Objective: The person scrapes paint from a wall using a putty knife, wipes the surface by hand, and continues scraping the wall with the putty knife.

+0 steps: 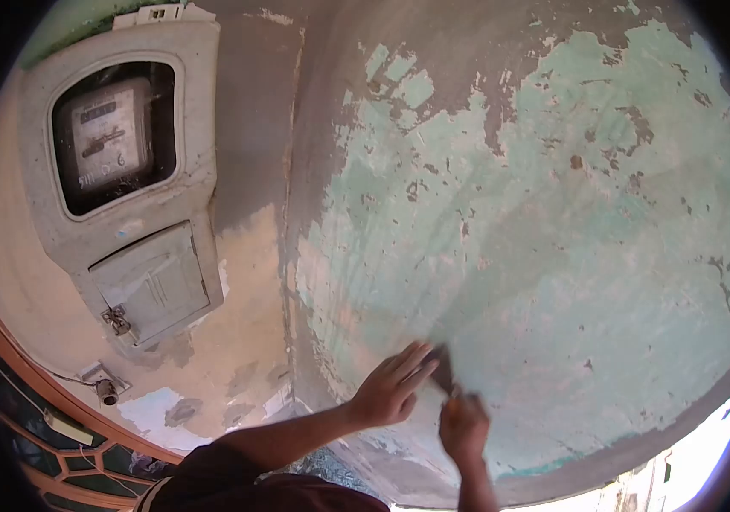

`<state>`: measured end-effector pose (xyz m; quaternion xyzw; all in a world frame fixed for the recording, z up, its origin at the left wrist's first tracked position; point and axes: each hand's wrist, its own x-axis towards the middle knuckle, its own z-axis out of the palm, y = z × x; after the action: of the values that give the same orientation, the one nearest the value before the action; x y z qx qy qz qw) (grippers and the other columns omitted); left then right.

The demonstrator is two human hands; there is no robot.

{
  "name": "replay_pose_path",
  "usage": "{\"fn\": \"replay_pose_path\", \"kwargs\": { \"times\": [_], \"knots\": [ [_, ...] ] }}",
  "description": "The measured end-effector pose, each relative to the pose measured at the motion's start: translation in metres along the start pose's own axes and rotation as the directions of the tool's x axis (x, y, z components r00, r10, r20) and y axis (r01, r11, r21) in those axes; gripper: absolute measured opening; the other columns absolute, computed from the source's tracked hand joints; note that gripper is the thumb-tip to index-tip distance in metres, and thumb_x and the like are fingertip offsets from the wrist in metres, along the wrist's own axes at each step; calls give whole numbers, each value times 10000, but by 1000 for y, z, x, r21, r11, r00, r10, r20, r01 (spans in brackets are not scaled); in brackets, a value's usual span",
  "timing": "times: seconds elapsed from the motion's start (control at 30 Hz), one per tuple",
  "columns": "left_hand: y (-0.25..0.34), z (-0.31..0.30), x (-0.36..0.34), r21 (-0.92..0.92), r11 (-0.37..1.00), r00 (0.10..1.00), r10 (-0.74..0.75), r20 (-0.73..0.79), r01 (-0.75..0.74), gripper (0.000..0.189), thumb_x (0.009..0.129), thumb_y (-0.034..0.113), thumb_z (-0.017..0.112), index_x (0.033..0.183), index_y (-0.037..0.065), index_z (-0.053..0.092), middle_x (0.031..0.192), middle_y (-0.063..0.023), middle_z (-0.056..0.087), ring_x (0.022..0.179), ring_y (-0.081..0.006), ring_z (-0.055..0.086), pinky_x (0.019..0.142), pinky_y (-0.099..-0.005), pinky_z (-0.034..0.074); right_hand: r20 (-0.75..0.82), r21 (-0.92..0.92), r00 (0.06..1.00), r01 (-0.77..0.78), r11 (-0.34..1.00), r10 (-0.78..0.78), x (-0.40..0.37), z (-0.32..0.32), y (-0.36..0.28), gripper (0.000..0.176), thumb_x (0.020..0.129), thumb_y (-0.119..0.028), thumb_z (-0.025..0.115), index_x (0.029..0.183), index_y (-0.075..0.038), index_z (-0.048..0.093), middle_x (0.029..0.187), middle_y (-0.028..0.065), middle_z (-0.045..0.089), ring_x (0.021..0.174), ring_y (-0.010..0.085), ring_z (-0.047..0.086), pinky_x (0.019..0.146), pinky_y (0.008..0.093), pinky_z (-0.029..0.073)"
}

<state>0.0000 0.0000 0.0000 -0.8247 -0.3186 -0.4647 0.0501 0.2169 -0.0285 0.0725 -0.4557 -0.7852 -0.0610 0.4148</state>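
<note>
My right hand [465,424] is closed around the handle of a scraper, slightly smeared by motion. The scraper's dark blade [442,369] points up and to the left, against the wall [552,324] with its peeling pale green paint. Just left of the blade is my left hand [390,388], fingers stretched out and close together, the fingertips right at the blade's edge. Most of the scraper's handle is hidden inside my right fist.
A grey meter box [198,111] with a dark window and a latched lower door [151,282] is mounted on the left wall. Below it, a small round fitting [106,392] sticks out. An orange-brown frame [36,375] curves along the lower left. Bare grey patches [322,51] surround the green paint.
</note>
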Motion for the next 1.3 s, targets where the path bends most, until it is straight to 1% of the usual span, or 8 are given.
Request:
{"fn": "replay_pose_path", "kwargs": {
  "times": [0.23, 0.43, 0.47, 0.6, 0.7, 0.8, 1.0, 1.3],
  "knots": [
    [34, -86, 200, 236, 940, 916, 304, -260, -245, 783, 865, 97, 672, 1533, -183, 375, 1662, -398, 269, 1560, -589, 247, 1293, -606, 274, -168, -340, 925, 270, 901, -341, 144, -109, -73, 439, 952, -16, 679, 1391, -23, 676, 992, 167, 727, 705, 320, 721, 634, 431, 580],
    [7, -118, 289, 323, 943, 836, 236, -495, -74, 592, 946, 75, 627, 1491, -113, 490, 1595, -319, 463, 1511, -465, 440, 1189, -487, 478, -49, -461, 880, 399, 793, -472, 233, -138, -110, 458, 950, -47, 682, 1408, -50, 669, 946, 135, 719, 745, 349, 718, 692, 445, 596],
    [2, -122, 294, 401, 916, 800, 237, -551, 5, 518, 982, 59, 586, 1481, -68, 529, 1555, -264, 544, 1455, -396, 539, 1073, -440, 579, -52, -448, 868, 422, 788, -495, 247, -132, -109, 456, 947, -46, 683, 1403, -48, 670, 960, 139, 717, 756, 353, 719, 700, 446, 598],
    [-32, -126, 299, 449, 889, 796, 202, -570, 96, 504, 1008, 77, 575, 1494, -47, 526, 1547, -252, 559, 1419, -365, 585, 979, -423, 630, -29, -456, 792, 533, 713, -610, 275, -116, -106, 404, 922, -37, 687, 1325, -22, 696, 1053, 149, 706, 831, 338, 731, 729, 446, 608],
    [-46, -133, 288, 480, 867, 825, 173, -538, 131, 503, 1012, 96, 585, 1492, -41, 529, 1549, -251, 560, 1428, -351, 580, 967, -419, 633, 36, -562, 698, 605, 563, -715, 280, -105, -100, 347, 893, -28, 688, 1237, 5, 708, 1113, 153, 693, 903, 316, 741, 739, 441, 619],
    [-56, -137, 293, 491, 857, 798, 183, -574, 158, 500, 1013, 114, 595, 1485, -37, 535, 1538, -250, 572, 1411, -349, 599, 943, -409, 639, 65, -599, 725, 578, 554, -686, 291, -93, -104, 294, 873, -33, 693, 1161, 21, 708, 1083, 143, 684, 918, 295, 737, 740, 432, 627],
    [-41, -133, 298, 393, 920, 761, 254, -597, 1, 470, 1029, 142, 585, 1444, -77, 555, 1473, -289, 606, 1347, -410, 638, 958, -409, 635, -32, -601, 577, 641, 476, -816, 281, -112, -117, 213, 838, 1, 721, 1050, 17, 712, 962, 124, 660, 799, 298, 708, 695, 411, 614],
    [-42, -130, 321, 284, 958, 714, 221, -665, -33, 504, 1019, 104, 559, 1496, -51, 514, 1526, -272, 570, 1422, -407, 574, 1097, -451, 555, 184, -702, 647, 614, 362, -740, 298, -137, -150, 138, 776, -35, 759, 839, -20, 636, 851, 90, 582, 689, 237, 678, 573, 402, 563]
  ]
}}
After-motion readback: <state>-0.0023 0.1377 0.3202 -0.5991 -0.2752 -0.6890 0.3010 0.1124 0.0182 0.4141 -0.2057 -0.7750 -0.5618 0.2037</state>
